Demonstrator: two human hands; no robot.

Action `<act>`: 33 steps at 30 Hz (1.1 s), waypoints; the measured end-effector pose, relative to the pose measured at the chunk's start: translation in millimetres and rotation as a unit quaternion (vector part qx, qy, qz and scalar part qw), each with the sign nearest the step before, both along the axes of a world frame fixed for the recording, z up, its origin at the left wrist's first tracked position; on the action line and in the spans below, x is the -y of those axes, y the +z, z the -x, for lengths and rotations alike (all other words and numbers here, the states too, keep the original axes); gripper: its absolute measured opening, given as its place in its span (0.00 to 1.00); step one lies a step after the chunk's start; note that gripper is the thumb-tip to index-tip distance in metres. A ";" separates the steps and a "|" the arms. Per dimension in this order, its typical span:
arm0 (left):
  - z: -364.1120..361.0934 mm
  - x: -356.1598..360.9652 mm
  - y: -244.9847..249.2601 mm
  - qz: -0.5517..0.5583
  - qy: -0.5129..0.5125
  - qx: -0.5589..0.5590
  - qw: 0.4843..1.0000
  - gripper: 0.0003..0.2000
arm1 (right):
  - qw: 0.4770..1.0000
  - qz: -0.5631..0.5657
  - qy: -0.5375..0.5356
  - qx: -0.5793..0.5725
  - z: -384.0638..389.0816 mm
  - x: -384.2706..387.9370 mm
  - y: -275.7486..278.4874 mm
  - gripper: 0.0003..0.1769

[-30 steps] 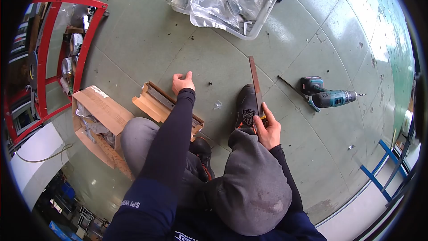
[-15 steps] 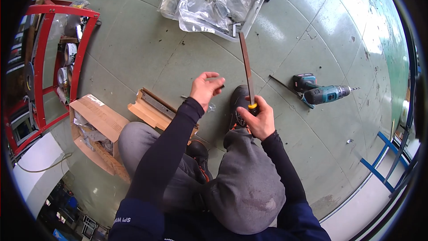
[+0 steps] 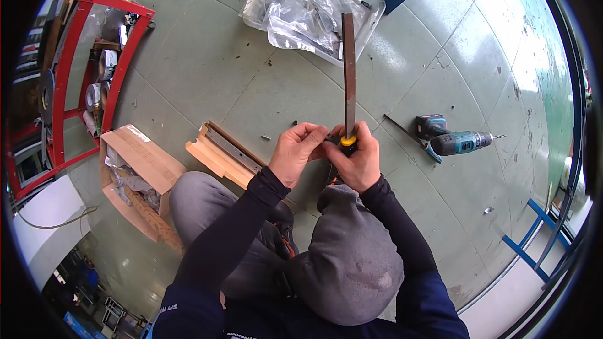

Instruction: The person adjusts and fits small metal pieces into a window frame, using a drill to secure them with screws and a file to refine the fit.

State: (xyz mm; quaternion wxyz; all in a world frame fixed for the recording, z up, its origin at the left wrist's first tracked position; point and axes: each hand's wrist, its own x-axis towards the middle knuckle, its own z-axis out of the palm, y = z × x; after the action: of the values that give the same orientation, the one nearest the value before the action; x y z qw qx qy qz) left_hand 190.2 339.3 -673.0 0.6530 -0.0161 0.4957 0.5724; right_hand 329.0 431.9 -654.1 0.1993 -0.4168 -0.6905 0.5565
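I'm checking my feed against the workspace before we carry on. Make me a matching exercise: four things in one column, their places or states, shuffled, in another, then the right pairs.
Things
1. Long flat tool with a yellow collar
2. Cordless drill
3. Plastic tub
4. Red frame

Places or states
A. At the left of the view, with rolls inside it
B. Held in the right grip
C. At the top of the view, with clear bags in it
D. Teal and black, lying on the floor

Right pairs: 1-B, 2-D, 3-C, 4-A
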 end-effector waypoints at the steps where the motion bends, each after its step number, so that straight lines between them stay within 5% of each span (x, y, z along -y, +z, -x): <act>1: -2.5 0.0 4.1 -0.003 0.006 0.009 1.000 0.09 | 1.000 -0.002 -0.006 0.002 0.9 0.2 -0.2 0.16; 9: 8.1 -3.7 -3.4 -0.033 0.051 0.015 0.998 0.09 | 0.989 -0.139 0.056 0.014 -7.7 -3.7 -3.8 0.14; 15: 27.4 -6.6 -0.8 -0.074 0.048 -0.041 0.995 0.10 | 0.994 0.061 0.071 0.060 -24.4 1.7 5.6 0.12; 33: 40.7 -5.4 8.4 -0.139 0.054 -0.081 0.986 0.09 | 0.991 0.071 0.095 0.068 -28.7 8.6 8.0 0.16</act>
State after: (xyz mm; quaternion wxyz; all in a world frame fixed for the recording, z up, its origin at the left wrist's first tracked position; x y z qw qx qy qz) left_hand 149.5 344.7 -664.6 0.5745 0.0942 0.4611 0.6697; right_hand 357.7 423.3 -646.2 0.0678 -0.3998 -0.6974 0.5909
